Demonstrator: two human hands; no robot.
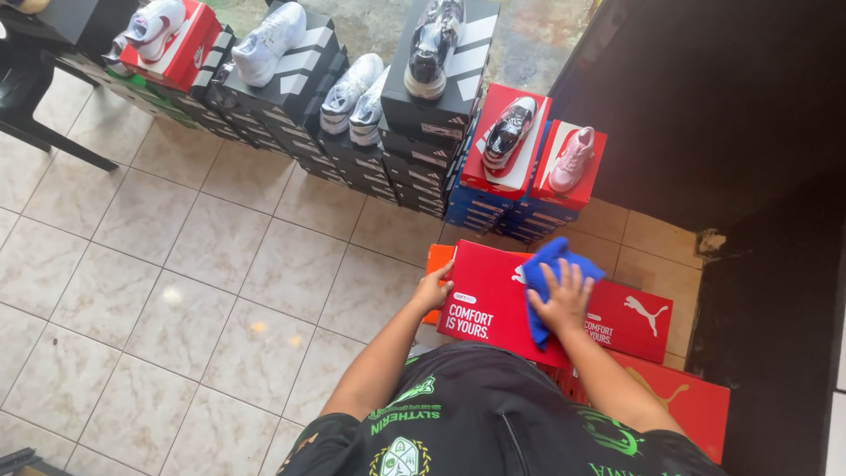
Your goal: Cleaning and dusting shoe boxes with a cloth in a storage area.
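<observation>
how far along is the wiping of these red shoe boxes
Nothing looks finished. In hand: the right hand presses a blue cloth on the top red cardboard shoe box while the left hand steadies its edge. Left: the red boxes underneath.

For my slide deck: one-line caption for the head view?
Right hand presses blue cloth on red shoebox; left hand steadies its edge.

Bright daylight, dark right side, sharp
</observation>
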